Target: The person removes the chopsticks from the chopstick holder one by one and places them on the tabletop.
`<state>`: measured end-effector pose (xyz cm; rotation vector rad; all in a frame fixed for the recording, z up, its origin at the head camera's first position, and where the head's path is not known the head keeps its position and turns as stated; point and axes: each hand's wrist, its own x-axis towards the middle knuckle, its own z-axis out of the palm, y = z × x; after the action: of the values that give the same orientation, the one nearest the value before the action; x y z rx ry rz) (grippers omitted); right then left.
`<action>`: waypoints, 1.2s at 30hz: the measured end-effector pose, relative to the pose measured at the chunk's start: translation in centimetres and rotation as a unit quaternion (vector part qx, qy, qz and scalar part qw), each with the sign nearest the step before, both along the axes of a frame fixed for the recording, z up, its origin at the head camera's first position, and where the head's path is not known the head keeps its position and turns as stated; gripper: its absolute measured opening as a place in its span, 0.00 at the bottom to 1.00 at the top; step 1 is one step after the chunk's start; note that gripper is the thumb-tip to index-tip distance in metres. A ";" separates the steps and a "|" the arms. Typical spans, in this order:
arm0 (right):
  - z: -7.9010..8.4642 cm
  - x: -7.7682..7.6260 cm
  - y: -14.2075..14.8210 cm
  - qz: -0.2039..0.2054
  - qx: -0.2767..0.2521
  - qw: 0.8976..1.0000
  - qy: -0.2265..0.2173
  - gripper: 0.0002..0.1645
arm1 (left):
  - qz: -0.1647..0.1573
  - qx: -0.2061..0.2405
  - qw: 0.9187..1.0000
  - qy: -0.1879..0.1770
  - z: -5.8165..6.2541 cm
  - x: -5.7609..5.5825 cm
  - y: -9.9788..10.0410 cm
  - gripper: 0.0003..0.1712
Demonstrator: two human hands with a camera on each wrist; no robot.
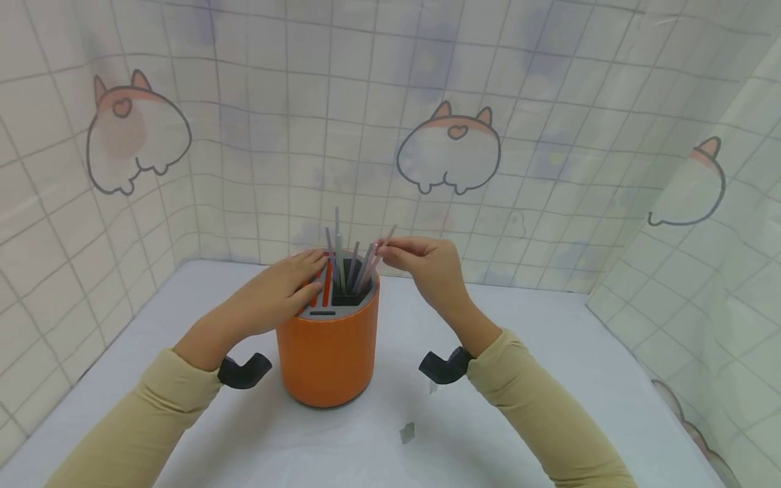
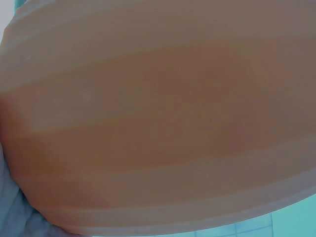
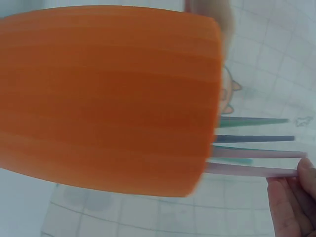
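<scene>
An orange round utensil holder [image 1: 329, 362] stands upright on the table, its grey top cut with slots and a larger dark opening. My left hand [image 1: 281, 293] rests on the left part of that top, fingers laid out along the slots. Several thin chopsticks [image 1: 337, 227] in grey, green and pink lean out of the opening. At the right of the rim my right hand [image 1: 430, 268] pinches the upper end of a pink chopstick [image 3: 252, 170] between thumb and fingers. Its lower end is hidden inside the holder. The holder's orange wall [image 2: 163, 128] fills most of the left wrist view.
White cloth covers the table [image 1: 518, 407], with a small grey patch [image 1: 407, 432] in front of the holder. Behind and at both sides hangs a gridded curtain [image 1: 342, 135] with cartoon animal prints. Each wrist carries a black band [image 1: 448, 366].
</scene>
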<state>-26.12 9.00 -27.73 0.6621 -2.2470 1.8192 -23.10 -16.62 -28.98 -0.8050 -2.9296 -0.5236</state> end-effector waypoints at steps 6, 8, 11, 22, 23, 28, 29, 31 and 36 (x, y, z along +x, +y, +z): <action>2.3 0.8 1.5 0.029 -0.073 0.993 0.085 0.12 | -0.001 0.001 1.000 0.001 -0.1 0.0 0.0 0.32; 3.2 1.1 1.9 0.035 -0.093 0.989 0.107 0.13 | 0.000 0.002 1.000 0.002 -0.2 -0.1 0.0 0.32; 4.5 1.8 2.5 0.039 -0.129 0.982 0.135 0.14 | 0.000 0.002 1.000 0.004 -0.5 -0.2 0.0 0.32; 8.0 3.2 4.6 -0.022 -0.281 0.932 0.226 0.13 | 0.002 0.015 1.000 0.004 -0.4 -0.1 -0.1 0.32; 8.1 3.2 5.0 -0.032 -0.293 0.929 0.225 0.14 | 0.003 0.016 1.000 0.004 -0.4 -0.1 -0.1 0.32; 7.6 2.5 7.2 -0.064 -0.357 0.919 0.157 0.17 | 0.007 0.012 1.000 0.002 -0.3 0.0 -0.1 0.32; 7.2 2.2 7.6 -0.068 -0.357 0.922 0.135 0.17 | 0.006 0.011 1.000 0.001 -0.2 0.0 -0.2 0.32; 5.7 1.5 8.2 -0.075 -0.337 0.934 0.091 0.15 | 0.003 0.007 1.000 -0.001 -0.2 0.0 -0.2 0.32; 0.3 -0.5 8.7 -0.079 -0.190 0.978 -0.023 0.07 | -0.007 -0.002 1.000 -0.003 -0.2 -0.1 -0.3 0.32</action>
<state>-26.58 17.66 -27.39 0.3646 -1.8348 2.1141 -23.23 -16.88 -29.20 -0.8273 -2.9340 -0.5214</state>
